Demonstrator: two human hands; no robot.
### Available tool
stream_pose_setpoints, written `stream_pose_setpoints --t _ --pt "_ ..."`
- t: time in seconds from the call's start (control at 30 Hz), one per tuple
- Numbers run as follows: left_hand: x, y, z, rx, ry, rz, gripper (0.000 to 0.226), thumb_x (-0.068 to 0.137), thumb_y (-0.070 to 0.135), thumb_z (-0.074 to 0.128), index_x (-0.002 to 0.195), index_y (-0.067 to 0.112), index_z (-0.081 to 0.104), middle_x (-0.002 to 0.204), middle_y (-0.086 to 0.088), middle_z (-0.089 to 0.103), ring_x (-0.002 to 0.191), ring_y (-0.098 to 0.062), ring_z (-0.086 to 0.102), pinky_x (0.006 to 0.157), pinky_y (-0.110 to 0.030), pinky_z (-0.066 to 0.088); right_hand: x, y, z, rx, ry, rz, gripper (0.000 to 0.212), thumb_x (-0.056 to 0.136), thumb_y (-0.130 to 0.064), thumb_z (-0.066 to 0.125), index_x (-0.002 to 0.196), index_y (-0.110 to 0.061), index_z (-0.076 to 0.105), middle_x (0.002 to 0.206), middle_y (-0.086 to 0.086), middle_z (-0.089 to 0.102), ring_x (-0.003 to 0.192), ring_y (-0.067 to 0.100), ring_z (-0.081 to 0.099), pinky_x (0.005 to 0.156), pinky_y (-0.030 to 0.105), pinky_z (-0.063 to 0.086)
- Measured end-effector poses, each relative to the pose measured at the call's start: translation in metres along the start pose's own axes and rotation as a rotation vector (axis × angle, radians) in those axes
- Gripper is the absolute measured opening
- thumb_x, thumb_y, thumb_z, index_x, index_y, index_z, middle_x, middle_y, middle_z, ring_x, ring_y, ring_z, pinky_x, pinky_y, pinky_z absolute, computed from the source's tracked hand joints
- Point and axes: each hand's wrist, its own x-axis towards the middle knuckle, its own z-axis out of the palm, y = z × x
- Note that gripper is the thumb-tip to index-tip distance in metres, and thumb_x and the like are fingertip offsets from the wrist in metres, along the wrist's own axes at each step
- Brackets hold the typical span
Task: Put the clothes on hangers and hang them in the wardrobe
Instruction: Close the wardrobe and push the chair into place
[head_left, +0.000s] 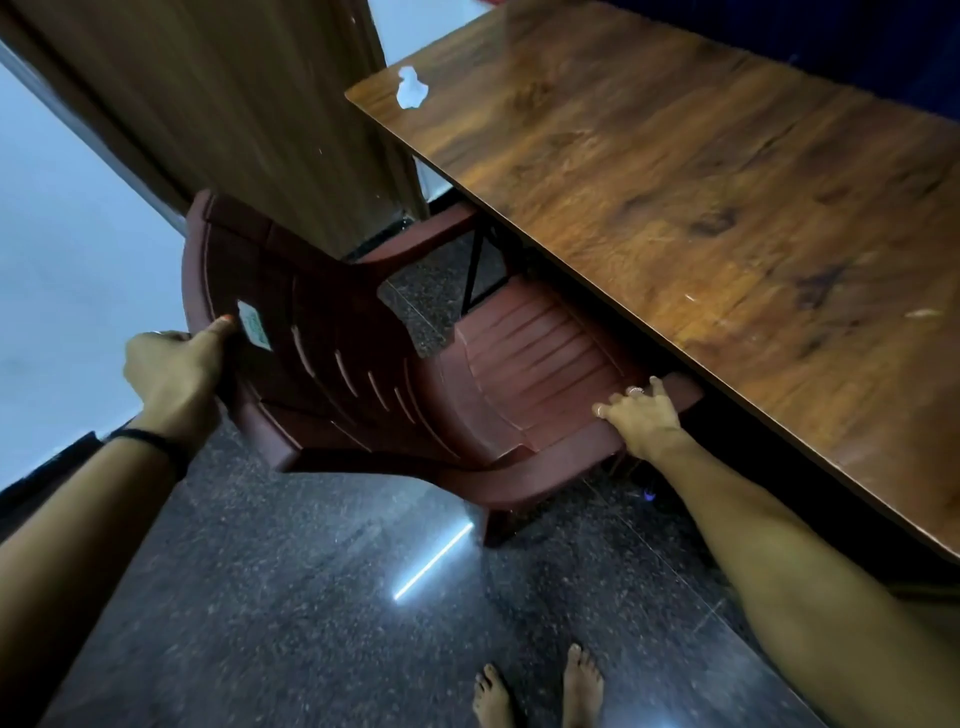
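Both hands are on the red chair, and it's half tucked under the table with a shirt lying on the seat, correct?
Not quite. The head view shows the chair seat bare, no shirt. Left hand grips the backrest, right hand the armrest; it is half under the table.

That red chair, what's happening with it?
A person is holding the red plastic chair with both hands. The left hand grips the top of its backrest, and the right hand holds the armrest next to the wooden table. The seat sits partly under the table. No clothes or hangers are in view.
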Motion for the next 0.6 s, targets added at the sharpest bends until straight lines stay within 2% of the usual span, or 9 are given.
stream_pose_setpoints --t 0.13,0.27,0.37,0.43,0.5,0.6 --pt "-0.006 -0.008 0.011 0.021 -0.014 0.011 0.041 0.081 0.039 0.070 0.079 -0.002 0.065 0.075 -0.017 0.059 0.069 -0.023 0.056 0.065 -0.036 0.044 0.015 0.016 -0.011 -0.006 0.018 0.047 0.062 0.088 -0.002 0.053 0.140 -0.032 0.038 0.138 -0.001 0.045 0.136 0.023 0.034 0.115 0.053 0.018" --pt "-0.011 -0.019 0.016 0.032 -0.040 -0.016 0.039 0.080 0.037 0.073 0.073 0.000 0.063 0.076 -0.016 0.060 0.069 -0.023 0.056 0.066 -0.036 0.045 0.019 0.023 -0.004 -0.016 0.043 0.080 0.055 0.092 -0.004 0.049 0.139 -0.031 0.041 0.138 -0.002 0.046 0.137 0.021 0.034 0.115 0.050 0.020" --pt "-0.012 -0.024 0.015 0.063 -0.016 -0.041 0.041 0.080 0.039 0.072 0.081 -0.001 0.066 0.082 -0.017 0.064 0.074 -0.024 0.060 0.070 -0.039 0.051 0.014 0.007 0.002 -0.029 0.057 0.074 0.053 0.093 -0.007 0.047 0.141 -0.027 0.038 0.140 0.001 0.044 0.137 0.022 0.033 0.115 0.049 0.020" --pt "-0.010 -0.030 0.014 0.088 0.002 -0.063 0.039 0.080 0.038 0.071 0.081 -0.001 0.066 0.087 -0.019 0.066 0.079 -0.028 0.063 0.075 -0.041 0.053 0.009 -0.010 0.003 -0.032 0.053 0.028 0.056 0.094 -0.008 0.047 0.145 -0.024 0.032 0.144 0.003 0.039 0.139 0.025 0.030 0.116 0.051 0.016" --pt "-0.012 -0.034 0.014 0.094 -0.011 -0.075 0.037 0.082 0.037 0.069 0.082 0.000 0.065 0.086 -0.018 0.064 0.082 -0.028 0.063 0.071 -0.038 0.050 0.002 -0.032 0.007 -0.003 0.041 -0.058 0.064 0.093 -0.007 0.050 0.149 -0.023 0.025 0.150 0.006 0.030 0.143 0.027 0.023 0.116 0.056 0.011" --pt "-0.017 -0.037 0.014 0.090 -0.018 -0.085 0.038 0.084 0.038 0.066 0.087 0.001 0.065 0.089 -0.015 0.064 0.086 -0.029 0.063 0.069 -0.036 0.049 -0.009 -0.072 0.009 0.083 0.007 -0.215 0.072 0.093 -0.019 0.059 0.152 -0.025 0.018 0.157 0.006 0.019 0.147 0.027 0.012 0.113 0.063 0.005"
